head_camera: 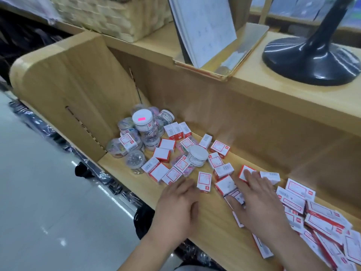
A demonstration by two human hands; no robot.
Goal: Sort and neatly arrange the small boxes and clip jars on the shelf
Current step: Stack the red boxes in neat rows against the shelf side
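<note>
Several small white-and-red boxes [204,181] lie scattered across the wooden shelf [213,227]. More of the same boxes are heaped at the right [324,225]. Clear clip jars with white lids [142,120] cluster in the shelf's back left corner, and one lone jar [197,155] stands among the boxes. My left hand [176,204] lies flat on the shelf with straight fingers, just left of one box. My right hand [254,198] rests with spread fingers on top of several boxes [225,185], covering some of them.
A wooden side panel [64,85] closes the shelf on the left, a back wall rises behind. On the ledge above stand a wicker basket [109,14], a gold tray with booklets [220,61] and a black stand base [310,59]. Glossy floor lies left.
</note>
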